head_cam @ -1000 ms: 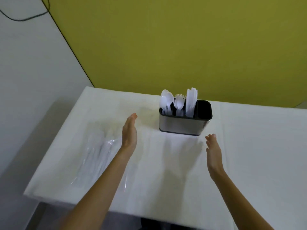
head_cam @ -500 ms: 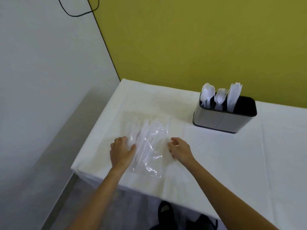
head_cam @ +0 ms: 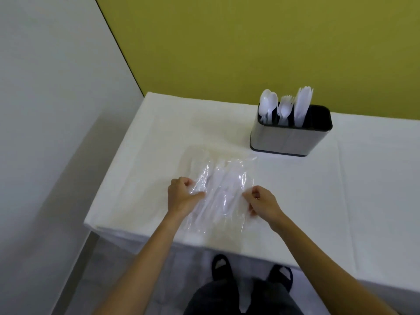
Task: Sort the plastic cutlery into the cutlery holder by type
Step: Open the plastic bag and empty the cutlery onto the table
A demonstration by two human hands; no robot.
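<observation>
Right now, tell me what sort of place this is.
Likely a plain indoor room, perhaps a canteen corner: a table under a white cloth against a yellow-green wall, a steel cutlery holder of white plastic cutlery, and a clear bag of more cutlery.

We see a white-clothed tabletop against an olive-yellow wall, with a pale grey wall on our left.

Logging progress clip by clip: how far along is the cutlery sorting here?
Done: some spoons, forks and knives already stand grouped in the holder. In hand: left hand and right hand grip the clear bag of more cutlery on the table. Left: opening it and sorting its contents.
</observation>
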